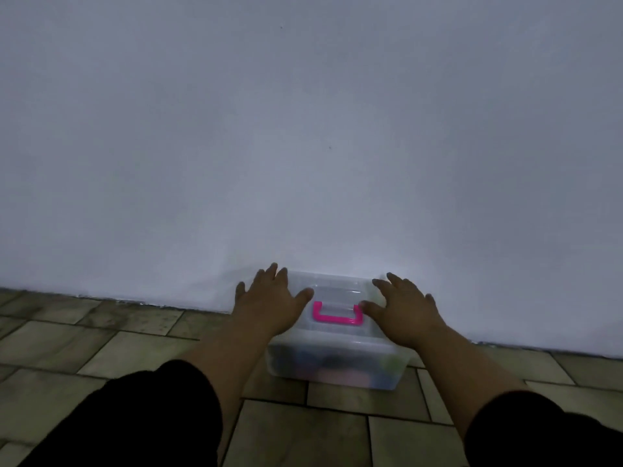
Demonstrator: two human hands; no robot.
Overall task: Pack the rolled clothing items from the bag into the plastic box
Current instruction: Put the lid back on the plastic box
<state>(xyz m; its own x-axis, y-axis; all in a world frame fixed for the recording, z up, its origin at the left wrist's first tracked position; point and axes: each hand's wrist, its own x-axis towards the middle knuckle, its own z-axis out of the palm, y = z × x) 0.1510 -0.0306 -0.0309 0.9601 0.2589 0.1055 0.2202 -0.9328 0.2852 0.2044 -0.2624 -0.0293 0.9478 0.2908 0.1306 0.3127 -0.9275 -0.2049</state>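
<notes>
Head view: lid on, both hands flat on top of the plastic box at 6 o'clock, against the wall.

Left hand and right hand spread open, apart, flanking 1 pink handle. Risk: uneven press leaves the lid unlatched, or box skids on tile floor. Rolled clothing inside blurred, count unclear. Bags seen: 0.

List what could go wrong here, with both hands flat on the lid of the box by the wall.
1. The lid may not be latched; pressing beside the pink handle could leave one side up.
2. Clothes packed against the box wall could push the lid up.
3. The left hand and right hand could slide the box on the tiles.
</notes>
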